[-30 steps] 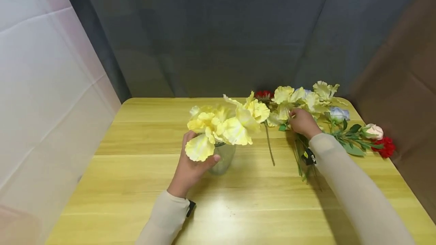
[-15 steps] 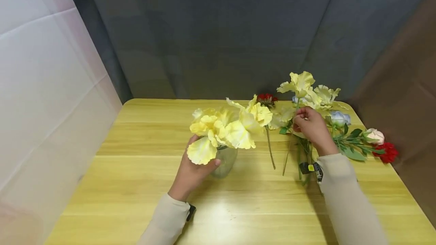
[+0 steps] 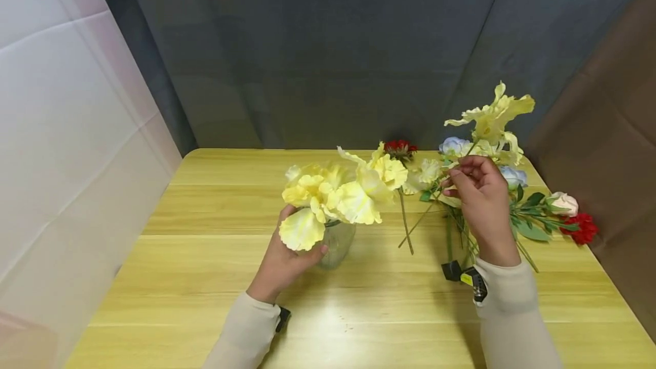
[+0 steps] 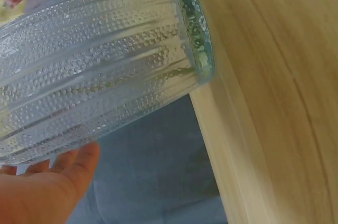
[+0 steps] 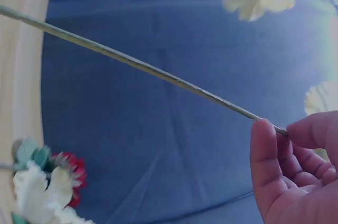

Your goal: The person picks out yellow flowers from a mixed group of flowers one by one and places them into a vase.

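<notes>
My left hand (image 3: 281, 261) holds a clear glass vase (image 3: 338, 244) standing at the middle of the table, thumb on its near side. The left wrist view shows the textured wall of the vase (image 4: 100, 71) with fingertips against it. Large ruffled yellow flowers (image 3: 353, 201) fill the vase and hide its mouth. At the right, my right hand (image 3: 484, 204) pinches the stem of another yellow flower (image 3: 494, 121), raised above the pile and tilted, its bloom up and to the right. In the right wrist view, the long bare stem (image 5: 142, 65) runs from thumb and fingertips.
Around the right hand lie blue flowers (image 3: 512, 177), a pale pink rose (image 3: 562, 204), a red flower (image 3: 581, 229) and green leaves. Another red flower (image 3: 401, 150) lies near the back edge. A dark curtain (image 3: 318, 61) hangs behind the wooden table (image 3: 205, 278).
The right hand has taken a yellow flower from the pile, raised it and drawn it toward the person and to the right, tilting its stem. The left hand has stayed at the vase.
</notes>
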